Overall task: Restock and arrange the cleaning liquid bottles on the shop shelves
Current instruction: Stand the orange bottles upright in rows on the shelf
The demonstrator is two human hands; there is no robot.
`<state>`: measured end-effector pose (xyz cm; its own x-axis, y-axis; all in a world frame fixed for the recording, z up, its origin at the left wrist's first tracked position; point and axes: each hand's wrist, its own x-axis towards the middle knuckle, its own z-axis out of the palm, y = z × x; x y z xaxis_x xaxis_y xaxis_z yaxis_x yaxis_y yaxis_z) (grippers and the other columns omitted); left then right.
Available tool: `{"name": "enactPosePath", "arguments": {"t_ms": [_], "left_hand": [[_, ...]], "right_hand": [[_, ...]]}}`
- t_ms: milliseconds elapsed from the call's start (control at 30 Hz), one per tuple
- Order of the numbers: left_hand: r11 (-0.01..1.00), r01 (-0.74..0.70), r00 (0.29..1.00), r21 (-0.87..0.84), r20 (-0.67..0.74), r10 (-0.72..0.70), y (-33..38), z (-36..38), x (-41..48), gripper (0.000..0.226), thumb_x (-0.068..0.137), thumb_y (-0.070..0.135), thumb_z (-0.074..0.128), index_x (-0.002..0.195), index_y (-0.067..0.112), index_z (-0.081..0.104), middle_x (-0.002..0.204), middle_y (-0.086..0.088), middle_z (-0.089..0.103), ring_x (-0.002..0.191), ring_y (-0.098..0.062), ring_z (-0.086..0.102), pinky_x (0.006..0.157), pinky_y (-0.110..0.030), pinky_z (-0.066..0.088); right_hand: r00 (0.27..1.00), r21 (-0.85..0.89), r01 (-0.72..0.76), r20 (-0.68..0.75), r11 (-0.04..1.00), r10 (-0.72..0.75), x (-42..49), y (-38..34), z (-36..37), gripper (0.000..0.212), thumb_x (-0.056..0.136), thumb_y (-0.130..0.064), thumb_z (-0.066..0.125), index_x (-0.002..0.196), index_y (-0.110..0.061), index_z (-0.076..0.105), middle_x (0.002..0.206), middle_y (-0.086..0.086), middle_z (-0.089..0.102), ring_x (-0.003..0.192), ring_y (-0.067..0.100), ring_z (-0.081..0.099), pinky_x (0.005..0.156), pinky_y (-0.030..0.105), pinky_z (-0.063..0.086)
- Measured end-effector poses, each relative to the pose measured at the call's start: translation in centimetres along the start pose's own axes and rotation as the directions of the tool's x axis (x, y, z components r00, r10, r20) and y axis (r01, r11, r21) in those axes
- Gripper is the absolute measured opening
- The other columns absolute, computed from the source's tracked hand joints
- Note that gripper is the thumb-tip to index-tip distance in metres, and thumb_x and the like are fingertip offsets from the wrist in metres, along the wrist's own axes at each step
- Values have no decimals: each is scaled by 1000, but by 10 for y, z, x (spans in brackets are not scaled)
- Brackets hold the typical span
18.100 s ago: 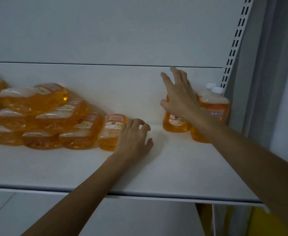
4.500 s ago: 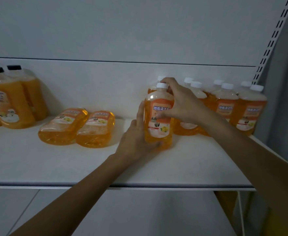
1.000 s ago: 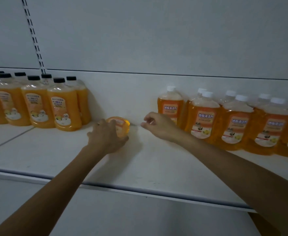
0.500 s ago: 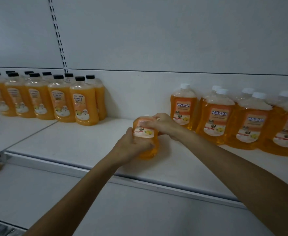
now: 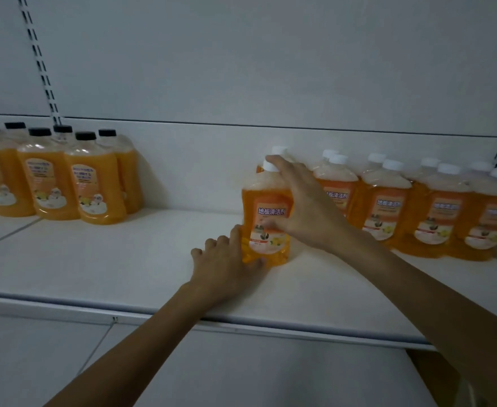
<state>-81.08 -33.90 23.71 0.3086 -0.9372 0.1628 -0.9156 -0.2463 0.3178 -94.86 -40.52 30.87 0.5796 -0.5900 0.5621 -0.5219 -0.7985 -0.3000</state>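
Holding orange bottle (image 5: 266, 218) upright on shelf (image 5: 124, 259), just at the left end of the white-capped row (image 5: 435, 212); gripping its shoulder and label with right hand (image 5: 303, 210), forefinger up at the white cap, thumb across the label; bracing its base with left hand (image 5: 222, 268), thumb and forefinger curled round the foot, other fingers bent; well left of that row, black-capped bottles (image 5: 94, 183).

Orange white-capped bottle (image 5: 263, 201) stands upright on the shelf (image 5: 124, 259), just left of its matching row (image 5: 388, 207).
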Motion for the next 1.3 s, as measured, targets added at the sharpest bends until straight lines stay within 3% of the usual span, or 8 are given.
{"name": "enactPosePath", "arguments": {"t_ms": [133,400,567,833,933,1033,1100,1300], "left_hand": [[973,-7,1000,230,17,3,6,8,1,58,89,62,29,121,17,46,131,-7,47,122,-27,41,101,-49,30],[971,-45,998,234,52,34,3,8,-3,58,92,59,26,123,14,44,136,-6,43,127,-26,36,106,-48,28],[976,-48,998,212,53,37,4,8,-4,55,93,58,26,122,14,45,134,-6,44,128,-25,36,107,-49,27],[979,-3,1000,205,31,-3,8,4,-5,56,92,56,33,127,14,46,133,-7,45,123,-25,40,105,-44,31],[993,-21,1000,115,-18,24,5,0,-7,52,92,49,41,132,17,43,135,-6,46,121,-23,43,103,-38,33],[999,-37,993,36,-111,40,-17,-18,-13,53,92,44,48,138,20,37,138,-5,44,122,-23,44,102,-35,36],[999,-3,980,41,-196,11,-43,-38,-21,53,91,43,50,138,21,38,138,-5,45,123,-23,43,102,-35,35],[979,198,913,53,-374,-164,-144,-87,-79,43,89,38,56,127,17,50,131,-6,53,117,-25,49,96,-37,39]], "right_hand": [[998,-187,-58,-34,981,53,6,5,2,95,77,-37,75,148,-29,12,149,2,27,134,23,34,100,38,41],[991,-408,-135,-74,903,115,33,11,2,91,75,-25,79,142,-15,19,128,12,49,113,28,52,93,34,42],[992,-354,-123,-52,927,112,41,19,9,91,75,-21,79,142,-15,17,127,14,44,110,28,53,79,30,43],[995,-267,-99,-6,959,101,40,26,7,95,78,-28,76,148,-18,13,147,14,26,135,29,29,101,37,41],[990,-189,0,-137,982,-27,39,16,9,83,87,-23,65,151,-17,13,157,10,15,143,25,17,110,34,30],[958,-112,164,-219,980,-185,41,-4,15,69,89,-14,58,149,-12,24,153,9,28,141,22,27,107,24,25],[963,-65,208,-163,976,-216,46,-23,26,64,90,-14,56,147,-11,27,150,9,33,138,22,31,105,21,22],[934,125,341,64,932,-351,75,-125,101,64,90,-17,57,147,-12,29,149,7,34,135,23,31,109,30,27]]}}
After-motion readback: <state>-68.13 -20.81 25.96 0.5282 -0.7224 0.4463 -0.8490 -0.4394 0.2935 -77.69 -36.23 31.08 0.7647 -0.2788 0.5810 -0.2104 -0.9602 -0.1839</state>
